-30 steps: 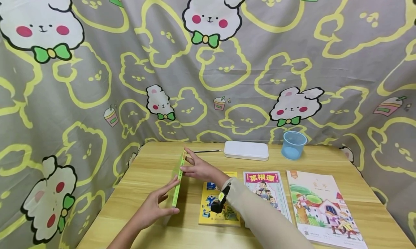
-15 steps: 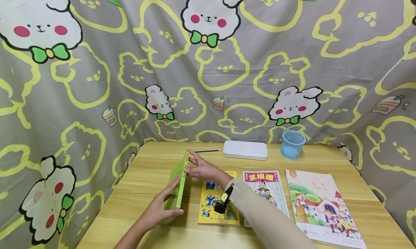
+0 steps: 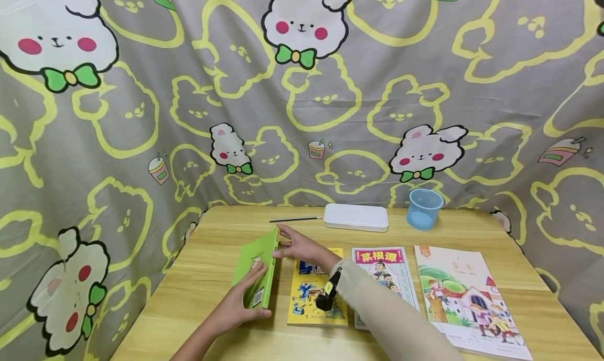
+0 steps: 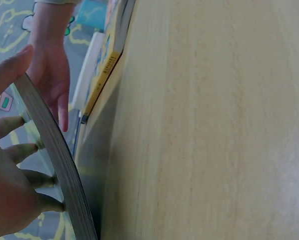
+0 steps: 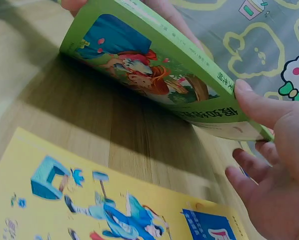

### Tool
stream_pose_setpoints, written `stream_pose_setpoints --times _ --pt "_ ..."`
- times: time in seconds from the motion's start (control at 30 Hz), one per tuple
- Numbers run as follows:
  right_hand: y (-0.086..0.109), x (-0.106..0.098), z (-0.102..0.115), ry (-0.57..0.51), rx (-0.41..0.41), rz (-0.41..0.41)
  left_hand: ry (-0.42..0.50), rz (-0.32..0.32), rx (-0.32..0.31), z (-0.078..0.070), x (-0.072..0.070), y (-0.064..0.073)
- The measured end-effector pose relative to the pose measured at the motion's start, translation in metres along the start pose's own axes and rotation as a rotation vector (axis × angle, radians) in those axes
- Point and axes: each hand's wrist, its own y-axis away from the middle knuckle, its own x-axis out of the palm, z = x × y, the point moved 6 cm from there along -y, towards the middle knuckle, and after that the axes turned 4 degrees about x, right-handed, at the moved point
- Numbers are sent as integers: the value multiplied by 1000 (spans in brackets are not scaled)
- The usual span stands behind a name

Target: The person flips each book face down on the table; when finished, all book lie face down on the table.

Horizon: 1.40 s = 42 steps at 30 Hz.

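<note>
A green book point(image 3: 262, 247) is held tilted on its edge over the left part of the table, its back cover facing up and left. My left hand point(image 3: 235, 304) grips its near end, several fingers spread on the back cover and the thumb at the lower spine corner; the page block point(image 4: 54, 142) shows in the left wrist view. At the far end my right hand point(image 3: 304, 244) holds the book between thumb and fingers, the thumb on the spine in the right wrist view. There, the illustrated front cover point(image 5: 139, 70) faces down toward the table.
Right of the green book lie a yellow book point(image 3: 302, 311), a magenta-titled book point(image 3: 379, 271) and a larger white book point(image 3: 464, 277). Behind them are a thin dark stick point(image 3: 294, 219), a white case point(image 3: 356, 218) and a blue cup point(image 3: 424, 211). A patterned curtain surrounds the table point(image 3: 189, 277).
The green book has tipped to the right, so more of its back cover shows from above. Both hands have shifted slightly right with it.
</note>
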Motion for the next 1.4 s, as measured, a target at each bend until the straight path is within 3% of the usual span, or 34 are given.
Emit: stream_pose_setpoints --times 0.3,0.83,1.2,1.4 --pt "-1 -5 -7 286 23 -58 -118 16 9 7 2 -2" --pt "-9 -3 -22 446 75 -72 -253 59 -22 20 9 -7" --pt "-13 -3 -27 626 71 -77 -368 59 9 19 14 -11" --pt "-15 -2 -34 686 85 -96 -384 74 1 21 16 -10"
